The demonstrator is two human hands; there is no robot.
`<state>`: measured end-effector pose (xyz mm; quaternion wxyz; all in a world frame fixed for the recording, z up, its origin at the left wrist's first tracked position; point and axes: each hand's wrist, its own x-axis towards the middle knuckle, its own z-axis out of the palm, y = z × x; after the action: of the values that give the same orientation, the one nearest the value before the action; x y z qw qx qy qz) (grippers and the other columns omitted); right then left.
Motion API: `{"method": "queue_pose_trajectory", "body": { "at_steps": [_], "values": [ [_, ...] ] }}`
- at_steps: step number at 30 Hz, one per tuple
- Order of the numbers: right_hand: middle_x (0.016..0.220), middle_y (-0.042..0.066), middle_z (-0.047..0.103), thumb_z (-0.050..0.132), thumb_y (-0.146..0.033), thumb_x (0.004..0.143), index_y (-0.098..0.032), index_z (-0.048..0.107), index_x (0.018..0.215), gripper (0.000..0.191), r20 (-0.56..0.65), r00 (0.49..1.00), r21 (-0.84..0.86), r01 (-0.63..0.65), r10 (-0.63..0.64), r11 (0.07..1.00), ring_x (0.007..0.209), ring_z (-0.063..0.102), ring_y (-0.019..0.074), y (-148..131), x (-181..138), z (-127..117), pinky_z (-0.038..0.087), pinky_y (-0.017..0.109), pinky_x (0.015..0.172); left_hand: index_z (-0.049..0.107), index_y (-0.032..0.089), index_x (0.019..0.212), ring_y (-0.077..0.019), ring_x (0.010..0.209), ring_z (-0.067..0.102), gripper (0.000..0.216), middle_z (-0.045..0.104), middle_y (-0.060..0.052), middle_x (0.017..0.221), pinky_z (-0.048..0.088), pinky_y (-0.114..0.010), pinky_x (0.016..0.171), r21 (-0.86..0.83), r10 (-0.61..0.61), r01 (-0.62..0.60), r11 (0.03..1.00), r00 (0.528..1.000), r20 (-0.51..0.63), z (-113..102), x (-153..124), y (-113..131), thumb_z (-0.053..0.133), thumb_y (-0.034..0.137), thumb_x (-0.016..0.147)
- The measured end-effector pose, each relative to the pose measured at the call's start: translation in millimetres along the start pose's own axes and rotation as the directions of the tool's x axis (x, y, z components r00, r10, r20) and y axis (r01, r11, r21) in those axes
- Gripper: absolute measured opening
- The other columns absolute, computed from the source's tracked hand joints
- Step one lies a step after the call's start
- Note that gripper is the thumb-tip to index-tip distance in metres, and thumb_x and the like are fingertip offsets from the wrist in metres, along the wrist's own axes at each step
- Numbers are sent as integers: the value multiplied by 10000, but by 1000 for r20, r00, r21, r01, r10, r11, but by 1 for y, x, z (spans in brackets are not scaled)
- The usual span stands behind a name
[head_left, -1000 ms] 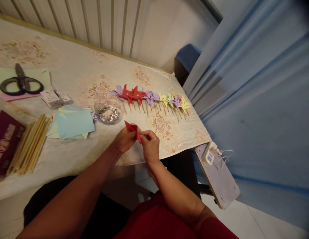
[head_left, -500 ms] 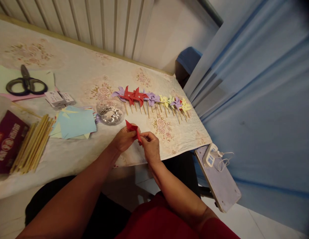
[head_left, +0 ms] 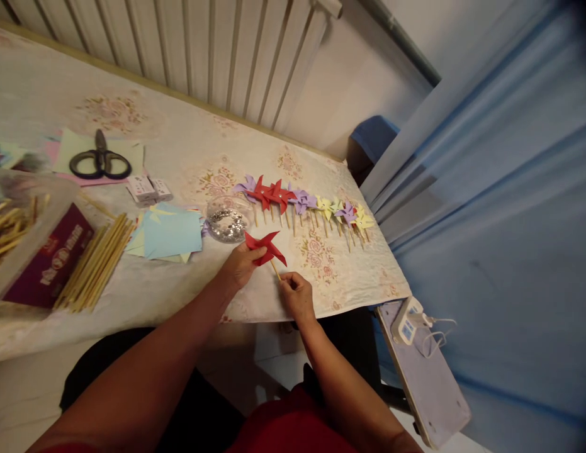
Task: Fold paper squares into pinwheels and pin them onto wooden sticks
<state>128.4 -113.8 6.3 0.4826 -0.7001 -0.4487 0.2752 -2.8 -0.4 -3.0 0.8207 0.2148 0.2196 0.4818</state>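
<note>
My left hand (head_left: pixel 240 264) pinches the edge of a red paper pinwheel (head_left: pixel 265 246) held just above the table's front edge. My right hand (head_left: pixel 296 293) is closed on the lower end of its thin wooden stick (head_left: pixel 276 270). Just beyond lies a small clear bowl of silver pins (head_left: pixel 226 221). A row of finished pinwheels (head_left: pixel 302 202) in purple, red and yellow lies on the flowered tablecloth (head_left: pixel 189 151) further back.
Blue and yellow paper squares (head_left: pixel 167 233), a bundle of wooden sticks (head_left: pixel 97 261), a dark red box (head_left: pixel 50 255) and black scissors (head_left: pixel 100 162) on paper lie to the left. A radiator (head_left: pixel 189 44) runs behind. A blue curtain (head_left: pixel 500 207) hangs right, above a power strip (head_left: pixel 406 319).
The red pinwheel has spread open on its stick. My right hand has slid down from the paper to the stick's lower end. The camera view has shifted.
</note>
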Motion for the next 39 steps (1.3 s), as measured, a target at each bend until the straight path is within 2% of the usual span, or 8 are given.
{"method": "queue_pose_trajectory", "body": {
  "at_steps": [5, 10, 16, 21, 24, 28, 39],
  "values": [
    [621, -31, 589, 626, -305, 730, -202, 703, 747, 130, 23, 999, -10, 27, -27, 1000, 587, 471, 142, 7, 0, 5, 387, 265, 591, 725, 152, 805, -113, 715, 663, 188, 747, -15, 798, 537, -221, 691, 66, 5, -1, 998, 998, -67, -4, 3, -2, 813, 78, 657],
    [669, -17, 615, 614, -292, 757, -187, 703, 787, 140, -2, 999, 16, 43, -43, 999, 625, 499, 146, 14, 3, 7, 407, 265, 619, 736, 143, 831, -140, 737, 672, 218, 757, -44, 828, 522, -232, 678, 101, -16, 20, 995, 999, -40, 3, 1, 2, 839, 110, 641],
    [691, -13, 610, 596, -284, 777, -176, 706, 803, 157, -31, 996, 7, 89, -89, 996, 639, 511, 138, 22, 6, 9, 418, 257, 636, 715, 147, 878, -150, 809, 663, 227, 748, -70, 906, 512, -232, 679, 230, -54, 79, 970, 992, -116, 12, -6, 9, 812, 266, 710],
    [689, -14, 599, 597, -288, 779, -172, 707, 807, 163, -58, 994, 22, 98, -96, 995, 636, 507, 134, 24, 7, 9, 420, 256, 632, 660, 148, 789, -168, 817, 631, 288, 702, -70, 899, 546, -286, 700, 384, 20, 46, 922, 986, -167, 12, -10, 12, 756, 415, 739],
    [681, -16, 591, 603, -295, 772, -172, 707, 801, 164, -59, 995, 39, 86, -84, 996, 635, 499, 135, 24, 8, 9, 418, 257, 628, 647, 146, 769, -162, 779, 636, 272, 691, -64, 862, 544, -293, 700, 473, 44, 51, 880, 981, -187, 11, -9, 13, 743, 398, 730],
    [690, -10, 608, 606, -302, 768, -173, 711, 814, 173, -53, 997, 62, 64, -61, 996, 635, 501, 135, 24, 10, 10, 423, 255, 626, 623, 137, 753, -151, 664, 651, 253, 663, -22, 712, 526, -289, 662, 568, 27, 103, 816, 976, -216, 10, -7, 12, 745, 352, 695],
    [677, -11, 604, 619, -310, 749, -168, 715, 819, 185, -49, 998, 71, 41, -37, 997, 631, 496, 137, 23, 12, 10, 419, 256, 617, 550, 152, 690, -128, 557, 629, 215, 632, 8, 594, 513, -259, 591, 581, -12, 155, 799, 970, -243, 11, -5, 14, 720, 284, 694]
  ]
}}
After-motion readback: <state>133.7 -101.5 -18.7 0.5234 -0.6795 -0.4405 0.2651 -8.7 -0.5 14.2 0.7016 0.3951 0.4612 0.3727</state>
